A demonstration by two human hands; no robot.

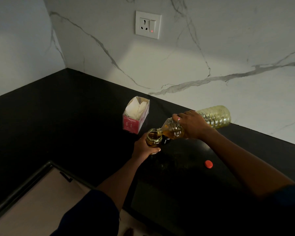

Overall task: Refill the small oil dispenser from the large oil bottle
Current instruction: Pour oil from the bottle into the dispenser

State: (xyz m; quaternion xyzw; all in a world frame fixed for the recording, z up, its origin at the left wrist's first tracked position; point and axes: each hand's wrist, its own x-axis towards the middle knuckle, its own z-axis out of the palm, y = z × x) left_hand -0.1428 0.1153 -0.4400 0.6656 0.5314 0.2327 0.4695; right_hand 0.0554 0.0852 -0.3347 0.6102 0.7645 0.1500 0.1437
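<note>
We see the bottle (215,116) tipped nearly flat, long axis running from base at upper right, near the wall, to mouth at lower left, resting over the dispenser (154,137) rim. Right hand (191,125) is wrapped round the bottle's shoulder. Left hand (143,148) grips the upright, open dispenser on the counter (75,116), approx. btwn both hands. Red cap (208,164) lies apart, right. Dispenser label & pink box (136,114) print: we can't read them.
</note>
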